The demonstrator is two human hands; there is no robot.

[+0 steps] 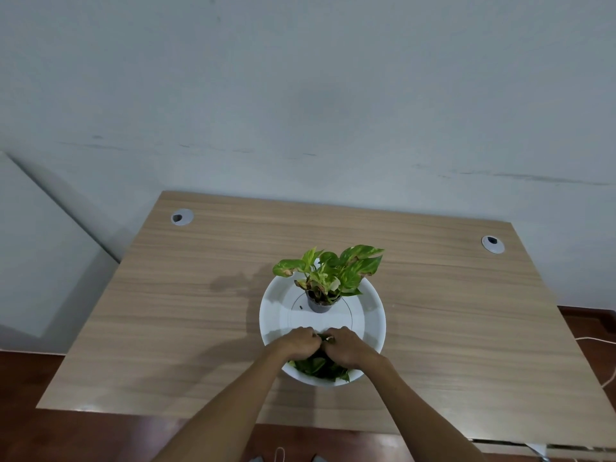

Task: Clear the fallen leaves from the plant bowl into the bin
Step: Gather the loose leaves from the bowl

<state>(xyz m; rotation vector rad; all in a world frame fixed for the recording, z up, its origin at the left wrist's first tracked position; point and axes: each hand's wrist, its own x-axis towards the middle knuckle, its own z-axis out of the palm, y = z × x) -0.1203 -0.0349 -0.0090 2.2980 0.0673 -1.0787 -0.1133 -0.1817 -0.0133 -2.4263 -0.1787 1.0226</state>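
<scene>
Gathering step: left hand (300,343) and right hand (346,348) side by side in white plant bowl (373,315) on surface (166,311), each grip curled onto fallen leaves (316,366) at near rim. Next: lift bunch clear; bin not in view.

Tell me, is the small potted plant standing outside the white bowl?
No. The potted plant stands upright inside the white bowl, at its far side.

We have one wide-angle view, worn on the head, looking forward and steeply down over the wooden desk (433,311) toward the wall (300,95) behind it. It sits close above the near edge, so our forearms enter from the bottom.
</scene>
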